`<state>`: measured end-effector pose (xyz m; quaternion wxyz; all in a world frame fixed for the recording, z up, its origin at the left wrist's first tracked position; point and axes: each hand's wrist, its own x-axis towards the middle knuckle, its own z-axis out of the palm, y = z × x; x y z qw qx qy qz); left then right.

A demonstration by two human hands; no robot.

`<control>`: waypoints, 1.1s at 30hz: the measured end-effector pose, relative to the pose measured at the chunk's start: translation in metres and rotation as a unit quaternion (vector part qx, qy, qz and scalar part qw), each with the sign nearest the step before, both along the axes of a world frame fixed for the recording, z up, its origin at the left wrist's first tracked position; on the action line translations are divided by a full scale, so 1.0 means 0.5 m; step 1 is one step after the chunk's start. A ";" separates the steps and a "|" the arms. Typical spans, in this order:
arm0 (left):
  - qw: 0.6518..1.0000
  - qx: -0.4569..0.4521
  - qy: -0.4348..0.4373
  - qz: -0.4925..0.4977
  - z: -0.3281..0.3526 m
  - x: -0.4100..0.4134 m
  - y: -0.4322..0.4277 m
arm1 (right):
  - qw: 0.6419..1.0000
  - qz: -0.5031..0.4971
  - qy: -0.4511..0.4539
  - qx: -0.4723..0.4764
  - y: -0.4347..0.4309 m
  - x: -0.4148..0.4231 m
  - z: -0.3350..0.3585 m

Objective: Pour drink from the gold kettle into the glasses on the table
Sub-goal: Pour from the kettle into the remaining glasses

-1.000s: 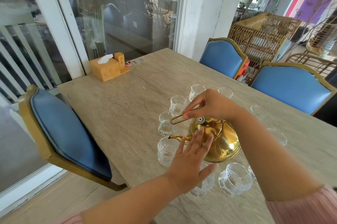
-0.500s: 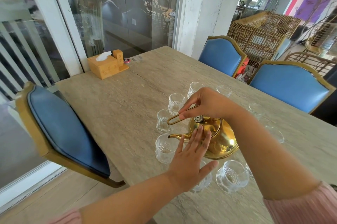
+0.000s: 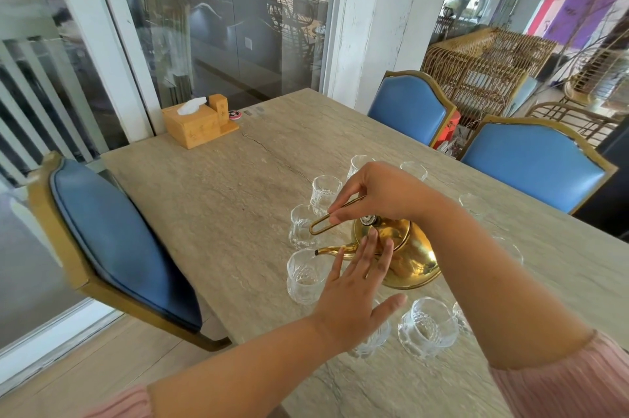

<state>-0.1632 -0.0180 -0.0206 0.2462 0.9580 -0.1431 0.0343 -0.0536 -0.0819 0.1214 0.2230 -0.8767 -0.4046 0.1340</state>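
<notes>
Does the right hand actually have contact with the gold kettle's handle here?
Touching. The head view shows the right hand pinching the wire handle of the gold kettle between thumb and fingertips, with no gap.

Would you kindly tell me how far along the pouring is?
Done: nothing certain; every glass looks clear, so filled or empty is unclear. In hand: the right hand grips the gold kettle by its handle, tilting the spout over the near-left glass, while the left hand rests on the lid; no stream shows. Left: the rest of the ring, like the front glass.
</notes>
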 end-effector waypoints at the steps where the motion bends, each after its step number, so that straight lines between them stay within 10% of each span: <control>1: 1.000 0.000 -0.001 0.000 0.001 0.000 -0.001 | 1.000 0.000 -0.004 -0.004 0.000 -0.002 0.001; 33: 1.000 0.002 -0.015 -0.002 0.008 -0.003 -0.008 | 0.996 0.011 -0.068 -0.061 0.009 -0.023 0.017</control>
